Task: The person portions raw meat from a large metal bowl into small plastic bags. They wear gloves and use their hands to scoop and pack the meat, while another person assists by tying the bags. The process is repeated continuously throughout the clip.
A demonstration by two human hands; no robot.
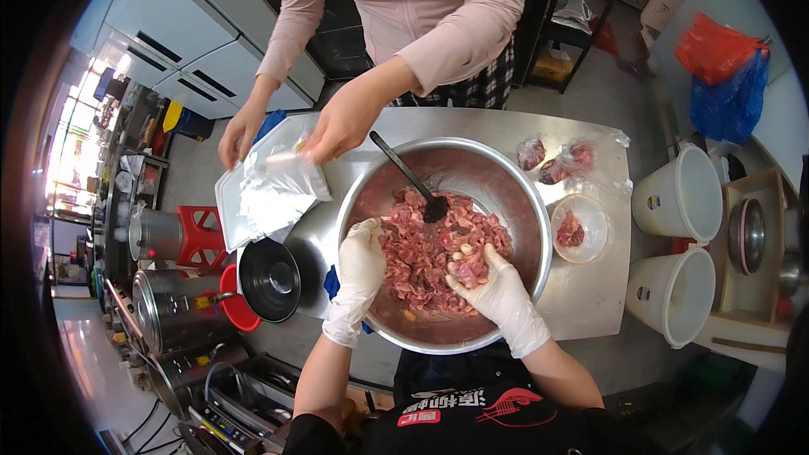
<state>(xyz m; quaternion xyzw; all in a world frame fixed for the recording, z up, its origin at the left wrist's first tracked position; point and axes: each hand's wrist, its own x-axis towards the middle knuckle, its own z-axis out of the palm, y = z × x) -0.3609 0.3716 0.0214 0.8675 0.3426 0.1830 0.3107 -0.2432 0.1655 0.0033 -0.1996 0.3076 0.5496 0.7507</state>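
Note:
A wide steel mixing bowl (537,215) holds a heap of raw cut meat (411,253). My right hand (496,291), in a white glove, cups a clump of raw meat pieces (471,267) over the heap. At the bowl's left side is my gloved left hand (362,256), fingers bent toward the meat; what lies under them is hidden. A black spoon (404,167) leans on the far rim with its head in the meat. To the right, a small round bowl (597,246) contains a little meat. Small plastic bags of meat (569,161) lie beyond it.
Across the steel table (588,316), another person's hands (338,123) are over plastic bags (284,189) on a white tray (227,227). A black bowl (268,281) sits at the left edge. White buckets (651,291) stand to the right, steel pots (183,306) to the left.

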